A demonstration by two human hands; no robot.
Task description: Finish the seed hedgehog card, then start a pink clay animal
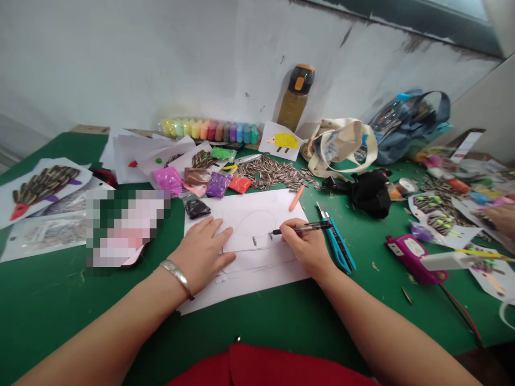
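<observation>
My left hand (pixel 207 249) lies flat with its fingers spread on a sheet of white paper (pixel 245 287). In my right hand (pixel 303 246) is a black pen (pixel 309 227), its tip at the paper beside a small dark mark. A faint rounded outline and some lines are drawn on the sheet. An orange stick-like tool (pixel 296 197) rests on the paper's upper right. Just right of the paper lie blue-handled scissors (pixel 338 252) and a cutter with its blade showing.
Packets of coloured clay (pixel 218 184) and a heap of sunflower seeds (pixel 267 171) lie behind the paper. A bottle (pixel 295 96) stands by the wall. A magenta glue gun (pixel 416 258) is at right, near another person's hand (pixel 501 217). Seed-covered hedgehog pictures (pixel 44 185) lie left.
</observation>
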